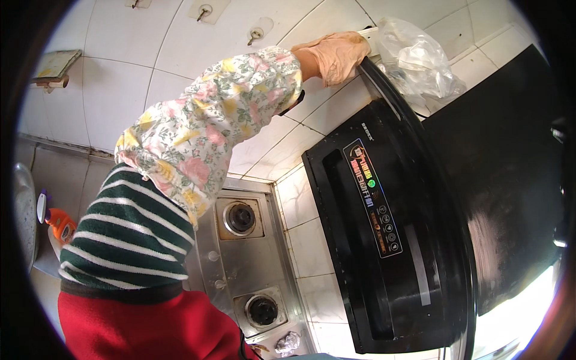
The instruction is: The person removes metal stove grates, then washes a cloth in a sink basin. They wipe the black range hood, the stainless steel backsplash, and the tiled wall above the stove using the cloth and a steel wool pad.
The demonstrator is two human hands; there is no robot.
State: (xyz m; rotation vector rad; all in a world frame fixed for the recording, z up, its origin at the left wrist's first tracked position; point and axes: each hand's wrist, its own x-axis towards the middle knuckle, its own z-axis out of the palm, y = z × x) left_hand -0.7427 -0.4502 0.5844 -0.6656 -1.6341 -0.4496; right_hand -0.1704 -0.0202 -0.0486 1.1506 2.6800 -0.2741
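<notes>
My left hand (339, 56) is stretched out to the upper right, covered by a wrinkled peach-coloured glove or cloth. It touches or lies very close to the end of the black curved rim (396, 94) of a range hood (387, 189). Its fingers are hidden, so I cannot tell what they grip. A pale flat piece (371, 40) shows just past the hand, beside a clear plastic bag (416, 63). The floral oversleeve (216, 117) covers the forearm above a striped green sleeve (130, 229). My right hand is out of view.
Below the hood is a steel gas cooktop (252, 265) with two burners. A crumpled wrapper (288, 344) lies near its end. At left stand an orange spray bottle (58, 225) and a metal basin's edge (24, 216). Hooks (255, 33) and a small shelf (56, 67) are on the tiled wall.
</notes>
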